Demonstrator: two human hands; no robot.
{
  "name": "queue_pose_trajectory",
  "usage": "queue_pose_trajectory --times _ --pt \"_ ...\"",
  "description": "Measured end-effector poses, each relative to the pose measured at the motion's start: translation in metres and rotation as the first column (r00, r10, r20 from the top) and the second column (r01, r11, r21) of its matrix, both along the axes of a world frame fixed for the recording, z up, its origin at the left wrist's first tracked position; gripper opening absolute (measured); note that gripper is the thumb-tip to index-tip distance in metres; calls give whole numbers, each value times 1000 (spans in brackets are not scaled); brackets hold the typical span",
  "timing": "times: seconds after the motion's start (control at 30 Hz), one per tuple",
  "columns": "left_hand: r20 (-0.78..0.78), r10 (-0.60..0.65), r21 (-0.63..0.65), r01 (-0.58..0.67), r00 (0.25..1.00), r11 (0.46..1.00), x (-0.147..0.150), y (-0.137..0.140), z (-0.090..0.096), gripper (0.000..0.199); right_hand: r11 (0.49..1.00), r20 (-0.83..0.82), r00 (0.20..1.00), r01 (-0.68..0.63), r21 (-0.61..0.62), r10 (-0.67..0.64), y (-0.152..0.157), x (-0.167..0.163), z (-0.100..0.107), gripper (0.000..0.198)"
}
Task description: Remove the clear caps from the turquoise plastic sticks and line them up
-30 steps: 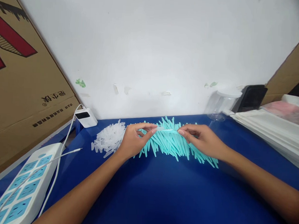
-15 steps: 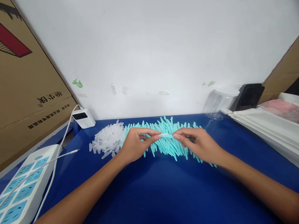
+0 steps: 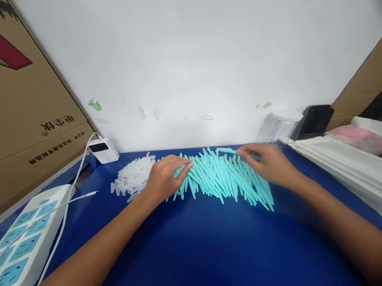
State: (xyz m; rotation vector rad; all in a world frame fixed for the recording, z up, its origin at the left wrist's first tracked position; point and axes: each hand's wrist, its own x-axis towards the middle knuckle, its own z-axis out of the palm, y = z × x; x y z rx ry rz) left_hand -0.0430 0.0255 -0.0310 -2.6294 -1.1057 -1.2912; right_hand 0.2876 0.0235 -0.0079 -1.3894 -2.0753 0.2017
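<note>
My right hand [image 3: 266, 161] pinches a slim teal plastic stick [image 3: 226, 151], shaped like an eyebrow razor, between thumb and fingers. The stick points left over the back edge of a wide pile of similar teal sticks [image 3: 217, 178]. My left hand [image 3: 166, 177] hovers at the left part of that pile, thumb and forefinger brought together. Whether anything small is between those fingertips, I cannot tell. Just left of this hand lies a heap of short translucent white plastic pieces [image 3: 134, 174], partly covered by the hand.
Everything lies on a blue table [image 3: 205, 245] against a white wall. At left are a power strip [image 3: 25, 232], a white cable and a white device with a dark screen [image 3: 103, 151]. To the right stand a clear lidded jar [image 3: 280, 126], a black object [image 3: 315, 121] and stacked white material [image 3: 339, 155].
Both hands were together on one teal stick over the pile. They have parted: my right hand moved right and back with a stick, and my left hand drew slightly left.
</note>
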Motion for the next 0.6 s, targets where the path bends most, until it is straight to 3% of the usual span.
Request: queue_pose_trajectory --times 0.07,0.13,0.23,0.37,0.47,0.6 --pt "-76 57 108 -48 996 993 -8 7 -2 23 971 238 941 235 49 -240 17 30 0 30" --pt "-123 111 159 -90 986 983 -13 12 -2 24 898 420 812 439 19 -405 29 57 -2 28" --pt "-179 196 205 -158 964 966 -17 14 2 26 796 526 687 604 -30 -501 35 79 -4 27" --pt "-220 260 218 -213 940 952 -20 15 5 30 762 530 667 645 -58 -524 31 80 -8 26" --pt "-233 259 196 -216 937 957 -21 16 3 31 774 525 694 625 -98 -494 30 77 -13 21" --pt "-239 264 189 -222 934 957 -22 17 3 32 793 503 723 598 -113 -473 31 73 -14 30"
